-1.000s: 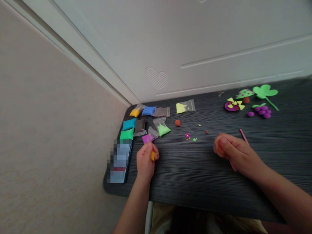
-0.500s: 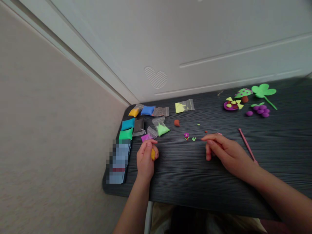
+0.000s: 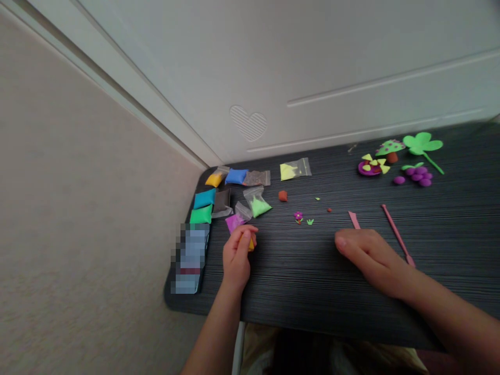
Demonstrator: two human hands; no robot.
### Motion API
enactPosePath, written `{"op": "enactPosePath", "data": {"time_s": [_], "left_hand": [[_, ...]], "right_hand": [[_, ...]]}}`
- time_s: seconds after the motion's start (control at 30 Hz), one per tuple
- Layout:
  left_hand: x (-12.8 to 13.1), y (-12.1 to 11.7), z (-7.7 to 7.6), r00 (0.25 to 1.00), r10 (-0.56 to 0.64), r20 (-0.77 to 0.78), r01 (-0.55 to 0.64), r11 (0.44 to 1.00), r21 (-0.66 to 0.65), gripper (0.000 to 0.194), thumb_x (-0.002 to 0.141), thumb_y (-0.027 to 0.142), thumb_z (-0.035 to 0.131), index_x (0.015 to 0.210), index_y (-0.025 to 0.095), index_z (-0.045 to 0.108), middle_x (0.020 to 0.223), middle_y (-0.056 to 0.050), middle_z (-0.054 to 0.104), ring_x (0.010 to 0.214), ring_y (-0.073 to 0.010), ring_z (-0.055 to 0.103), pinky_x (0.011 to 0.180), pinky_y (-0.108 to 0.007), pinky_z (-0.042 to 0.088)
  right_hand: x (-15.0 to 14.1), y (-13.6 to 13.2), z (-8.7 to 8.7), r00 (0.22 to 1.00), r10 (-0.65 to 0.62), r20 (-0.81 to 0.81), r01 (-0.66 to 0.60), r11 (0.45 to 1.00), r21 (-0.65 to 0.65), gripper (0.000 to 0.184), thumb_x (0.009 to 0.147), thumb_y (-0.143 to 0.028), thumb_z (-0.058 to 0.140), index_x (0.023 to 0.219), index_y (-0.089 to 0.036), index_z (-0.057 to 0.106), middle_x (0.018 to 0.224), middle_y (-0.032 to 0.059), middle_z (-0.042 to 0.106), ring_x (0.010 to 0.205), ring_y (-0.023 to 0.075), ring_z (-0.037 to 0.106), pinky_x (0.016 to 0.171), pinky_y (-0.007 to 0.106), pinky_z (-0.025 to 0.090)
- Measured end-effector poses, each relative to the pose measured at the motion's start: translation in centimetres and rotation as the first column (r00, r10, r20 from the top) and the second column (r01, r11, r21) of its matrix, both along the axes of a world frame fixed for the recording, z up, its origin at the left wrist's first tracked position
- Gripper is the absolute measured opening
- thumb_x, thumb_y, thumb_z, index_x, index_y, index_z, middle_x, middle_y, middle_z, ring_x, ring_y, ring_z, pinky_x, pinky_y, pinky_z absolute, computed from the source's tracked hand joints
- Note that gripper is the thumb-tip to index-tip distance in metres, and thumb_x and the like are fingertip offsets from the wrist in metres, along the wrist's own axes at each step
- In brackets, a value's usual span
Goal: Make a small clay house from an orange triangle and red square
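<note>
My left hand (image 3: 235, 254) is closed around a small yellow-orange lump of clay (image 3: 250, 244), just in front of a purple clay bag (image 3: 234, 222). My right hand (image 3: 371, 256) lies on the dark table (image 3: 297, 271) with its fingers curled. A flat pink tool (image 3: 354, 220) sticks out from under its fingers. A thin pink stick tool (image 3: 396, 234) lies just right of that hand, apart from it.
Small bags of coloured clay (image 3: 219, 195) lie at the table's left end, beside a blurred packet (image 3: 191, 258). A brown clay lump (image 3: 283, 196) and tiny clay bits (image 3: 303, 219) sit mid-table. Finished clay figures (image 3: 398, 164) stand at the far right. A white panel (image 3: 312, 78) rises behind.
My right hand reached left with fingers stretched, then drew back and curled over the flat pink tool. The thin pink stick now lies free. My left hand shifted slightly right with the clay.
</note>
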State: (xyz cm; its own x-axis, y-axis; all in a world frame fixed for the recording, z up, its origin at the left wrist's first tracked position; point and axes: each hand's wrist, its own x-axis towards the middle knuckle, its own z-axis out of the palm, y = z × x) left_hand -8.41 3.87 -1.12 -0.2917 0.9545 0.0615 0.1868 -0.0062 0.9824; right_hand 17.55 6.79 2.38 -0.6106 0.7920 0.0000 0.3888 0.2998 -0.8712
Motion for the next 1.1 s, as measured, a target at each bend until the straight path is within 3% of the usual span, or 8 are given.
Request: {"op": "enactPosePath", "data": {"time_s": [0.13,0.23,0.4,0.53,0.7,0.83,0.93,1.1], "left_hand": [[0.1,0.0,0.0,0.987,-0.051,-0.152,0.061,0.996,0.062,0.019,0.080,0.027,0.050,0.087,0.020,0.067,0.081,-0.004,0.060,0.080,-0.0177,0.053,0.074,-0.028,0.040],[0.2,0.0,0.1,0.962,-0.096,-0.255,0.123,0.988,0.094,0.023,0.080,0.024,0.048,0.090,0.022,0.068,0.096,-0.005,0.062,0.097,-0.0216,0.051,0.090,-0.034,0.036],[0.4,0.1,0.1,0.922,-0.105,-0.373,0.148,0.985,0.088,0.031,0.081,0.019,0.049,0.108,0.025,0.061,0.111,-0.005,0.058,0.107,-0.0216,0.048,0.098,-0.037,0.031],[0.6,0.1,0.0,0.909,-0.053,-0.414,0.091,0.993,0.073,0.041,0.079,0.019,0.055,0.119,0.025,0.051,0.115,-0.007,0.054,0.107,-0.0219,0.049,0.096,-0.038,0.034],[0.6,0.1,-0.2,0.833,-0.042,-0.551,0.104,0.991,0.082,0.034,0.081,0.020,0.052,0.115,0.022,0.050,0.112,-0.008,0.055,0.105,-0.0206,0.050,0.093,-0.036,0.038],[0.5,0.1,-0.2,0.795,-0.032,-0.605,0.117,0.988,0.101,0.030,0.082,0.021,0.052,0.112,0.021,0.052,0.109,-0.007,0.056,0.104,-0.0201,0.051,0.092,-0.037,0.039],[0.5,0.2,-0.2,0.779,-0.038,-0.625,0.137,0.984,0.111,0.030,0.081,0.021,0.052,0.111,0.020,0.053,0.107,-0.007,0.057,0.103,-0.0194,0.051,0.092,-0.037,0.039],[0.5,0.2,0.0,0.757,-0.052,-0.651,0.172,0.978,0.122,0.028,0.081,0.020,0.052,0.109,0.020,0.054,0.106,-0.006,0.057,0.103,-0.0185,0.051,0.093,-0.036,0.039]], "right_hand": [[-0.8,-0.3,0.4,0.991,0.107,0.078,-0.113,0.990,0.087,0.034,0.090,-0.025,0.031,0.058,-0.019,0.041,0.067,0.0009,0.046,0.064,0.0122,0.045,0.062,0.029,0.038],[-1.4,-0.5,0.3,0.987,0.084,0.135,-0.101,0.988,0.119,0.023,0.088,-0.019,0.032,0.078,-0.019,0.053,0.085,0.0046,0.052,0.081,0.0155,0.050,0.076,0.033,0.043],[-1.5,-0.4,-1.2,0.987,0.011,0.159,-0.046,0.974,0.223,0.035,0.084,-0.014,0.041,0.118,-0.021,0.046,0.114,0.0087,0.050,0.109,0.0199,0.046,0.094,0.039,0.041],[-1.5,-0.3,-2.2,0.990,0.042,0.135,-0.072,0.973,0.220,0.034,0.082,-0.016,0.047,0.116,-0.021,0.046,0.110,0.0074,0.056,0.103,0.0181,0.052,0.088,0.035,0.045],[-1.6,-0.2,-2.0,0.962,0.060,0.267,-0.162,0.911,0.380,0.021,0.083,-0.030,0.052,0.100,-0.021,0.059,0.108,0.0051,0.061,0.102,0.0213,0.052,0.088,0.041,0.039],[-0.6,1.4,-1.6,0.935,-0.200,0.292,0.025,0.860,0.509,0.026,0.086,-0.037,0.046,0.104,-0.024,0.060,0.105,0.0033,0.063,0.099,0.0208,0.052,0.085,0.040,0.033],[0.1,3.0,-1.9,0.810,-0.471,0.349,0.197,0.779,0.595,0.024,0.086,-0.033,0.045,0.100,-0.025,0.063,0.096,0.0024,0.066,0.091,0.0215,0.052,0.078,0.039,0.030],[0.0,3.9,-2.4,0.762,-0.462,0.454,0.154,0.810,0.566,0.021,0.087,-0.030,0.045,0.091,-0.025,0.065,0.092,0.0007,0.067,0.088,0.0205,0.052,0.078,0.038,0.027]]}}
